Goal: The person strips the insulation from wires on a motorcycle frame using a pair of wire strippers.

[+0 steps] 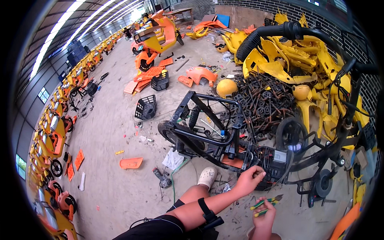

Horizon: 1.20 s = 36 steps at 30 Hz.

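A stripped black scooter frame (206, 142) fills the middle right, with exposed wiring and a black component box (274, 160) low in it. My left hand (250, 178) is at the frame's lower part, beside that box, fingers pinched; whatever it holds is too small to make out. Below it, my right hand (264, 216) grips pliers with green-and-yellow handles (267, 202), their metal jaws pointing up and right. A cordless power tool (162, 178) lies on the floor left of my leg, near a white paper (171, 158).
Piles of yellow panels (304, 64) and rusty metal parts (262, 106) stand behind the frame. Orange panels (152, 74), black baskets (146, 106) and an orange piece (131, 163) lie on the concrete floor (100, 140). Rows of scooters (52, 140) line the left wall.
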Available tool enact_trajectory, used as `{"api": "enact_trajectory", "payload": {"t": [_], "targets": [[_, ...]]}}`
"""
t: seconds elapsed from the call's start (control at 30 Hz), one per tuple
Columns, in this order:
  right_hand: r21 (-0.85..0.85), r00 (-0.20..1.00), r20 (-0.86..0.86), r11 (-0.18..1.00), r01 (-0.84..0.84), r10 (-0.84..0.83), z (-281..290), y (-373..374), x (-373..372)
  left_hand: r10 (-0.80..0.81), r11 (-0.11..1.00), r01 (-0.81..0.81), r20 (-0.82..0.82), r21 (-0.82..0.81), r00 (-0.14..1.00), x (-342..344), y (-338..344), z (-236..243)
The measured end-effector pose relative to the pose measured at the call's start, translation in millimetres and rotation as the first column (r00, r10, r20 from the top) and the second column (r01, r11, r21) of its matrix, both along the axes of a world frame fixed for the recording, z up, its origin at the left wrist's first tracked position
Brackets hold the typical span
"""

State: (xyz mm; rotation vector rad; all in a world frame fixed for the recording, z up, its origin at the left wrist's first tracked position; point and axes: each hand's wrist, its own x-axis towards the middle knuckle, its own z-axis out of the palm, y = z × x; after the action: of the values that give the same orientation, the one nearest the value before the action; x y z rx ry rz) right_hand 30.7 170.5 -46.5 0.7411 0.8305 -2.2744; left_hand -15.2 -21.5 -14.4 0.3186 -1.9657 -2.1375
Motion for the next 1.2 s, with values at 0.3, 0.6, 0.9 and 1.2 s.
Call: {"api": "enact_trajectory", "payload": {"t": [0.3, 0.6, 0.9, 1.2], "targets": [[0.225, 0.983, -0.074, 0.963, -0.146, 0.166, 14.7, -35.1, 23.0, -0.061, 0.973, 0.049, -0.045, -0.224, 0.997, 9.5, -2.2, 5.9], [0.303, 0.964, -0.123, 0.934, -0.191, 0.238, 24.4, -40.6, 24.3, -0.080, 0.994, 0.074, 0.076, 0.080, 0.994, 2.9, 8.8, 6.4], [0.343, 0.955, -0.131, 0.916, -0.209, 0.267, 22.0, -34.8, 23.1, -0.151, 0.982, 0.137, 0.114, 0.128, 0.982, 8.8, 22.3, -4.1], [0.451, 0.946, -0.111, 0.863, -0.226, 0.306, 27.7, -34.3, 27.8, -0.218, 0.964, 0.237, 0.148, -0.120, 0.965, 20.8, 24.7, -3.3]]}}
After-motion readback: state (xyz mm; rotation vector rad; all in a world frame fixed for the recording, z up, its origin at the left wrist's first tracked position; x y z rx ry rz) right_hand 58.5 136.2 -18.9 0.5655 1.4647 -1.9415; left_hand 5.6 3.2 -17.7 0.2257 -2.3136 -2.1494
